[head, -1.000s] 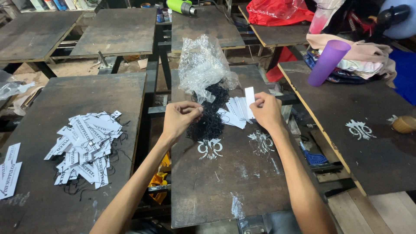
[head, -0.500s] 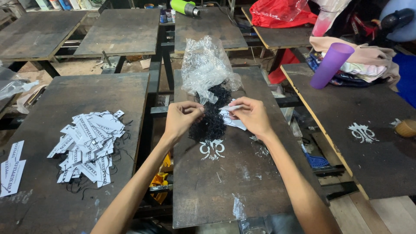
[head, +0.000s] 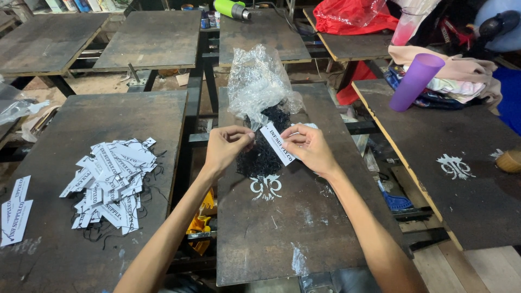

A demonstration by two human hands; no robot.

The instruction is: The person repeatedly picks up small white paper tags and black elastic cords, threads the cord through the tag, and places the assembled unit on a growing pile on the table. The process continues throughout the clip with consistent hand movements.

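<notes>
The 2 hands are meeting over the middle dark board, which is bearing a white ornamental stencil mark at its centre. The right hand is pinching a white paper tag with dark printing between thumb and fingertips, gripping it at its 3 o'clock end so that it is slanting from 10 o'clock down to 4 o'clock. The left hand is sitting at 9 o'clock of the tag with its fingers curled and its thumb and forefinger pressed together close to the tag's upper end; whether they are holding a thin black string there is too small to tell. Directly beneath and behind the tag a heap of black strings is lying on the board, and at 12 o'clock of it a crumpled clear plastic bag is standing open over the heap. On the neighbouring board at 9 o'clock a loose pile of white tags with black strings attached is lying spread out, well apart from the hands, and 2 more flat tags are resting at the far 9 o'clock edge. At 2 o'clock a purple tube is leaning against folded cloth.
</notes>
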